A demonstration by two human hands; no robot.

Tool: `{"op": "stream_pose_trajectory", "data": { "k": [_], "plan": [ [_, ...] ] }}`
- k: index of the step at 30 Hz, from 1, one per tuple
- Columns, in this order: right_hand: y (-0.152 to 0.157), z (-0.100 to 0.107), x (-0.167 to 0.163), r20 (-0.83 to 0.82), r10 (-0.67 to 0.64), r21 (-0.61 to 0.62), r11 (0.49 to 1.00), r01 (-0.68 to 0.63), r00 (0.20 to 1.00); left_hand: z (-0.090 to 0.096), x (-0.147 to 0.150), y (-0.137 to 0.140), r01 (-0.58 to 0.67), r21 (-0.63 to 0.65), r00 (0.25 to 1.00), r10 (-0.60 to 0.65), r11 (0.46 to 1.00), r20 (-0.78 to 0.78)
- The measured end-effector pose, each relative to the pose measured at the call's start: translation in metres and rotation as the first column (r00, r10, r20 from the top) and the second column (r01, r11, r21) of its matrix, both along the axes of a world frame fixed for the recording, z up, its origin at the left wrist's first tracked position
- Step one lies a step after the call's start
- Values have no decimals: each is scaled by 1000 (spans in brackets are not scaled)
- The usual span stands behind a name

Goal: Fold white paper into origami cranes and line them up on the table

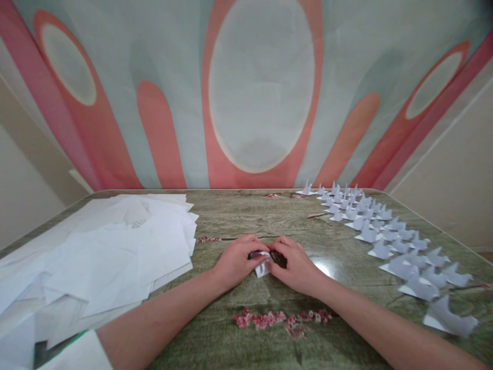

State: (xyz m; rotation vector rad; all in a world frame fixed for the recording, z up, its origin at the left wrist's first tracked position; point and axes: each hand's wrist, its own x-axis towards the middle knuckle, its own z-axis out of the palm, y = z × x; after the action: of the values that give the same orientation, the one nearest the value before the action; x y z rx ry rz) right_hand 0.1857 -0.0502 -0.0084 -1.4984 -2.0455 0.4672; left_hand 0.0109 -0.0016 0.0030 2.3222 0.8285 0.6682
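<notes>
The one camera here sits on the person's head, facing forward and tilted down across the wood-grain table (246, 216). It looks from above the near side, close enough that both forearms (165, 313) reach in from the bottom edge. The left hand (236, 259) and right hand (296, 264) fall just below centre. I notice how wide it sees: patterned backdrop (262, 82) across the top, pale walls (462, 164) at both sides.
</notes>
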Motion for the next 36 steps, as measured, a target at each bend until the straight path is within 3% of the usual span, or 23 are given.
{"op": "stream_pose_trajectory", "data": {
  "k": [13, 22, 36],
  "plan": [
    [-1, -4, 1, -53, -6, 46, 999, 8, 999, 1, -1, 1, 5, -34, 1000, -4, 999, 29],
    [-2, -6, 2, -128, -82, 36, 996, 87, 988, 4, 0, -1, 25, -13, 1000, -25, 1000, 17],
    [0, -7, 5, -184, 13, 71, 997, 1, 983, 6, -1, -1, 21, 1, 1000, -21, 1000, -19]
  ]
}}
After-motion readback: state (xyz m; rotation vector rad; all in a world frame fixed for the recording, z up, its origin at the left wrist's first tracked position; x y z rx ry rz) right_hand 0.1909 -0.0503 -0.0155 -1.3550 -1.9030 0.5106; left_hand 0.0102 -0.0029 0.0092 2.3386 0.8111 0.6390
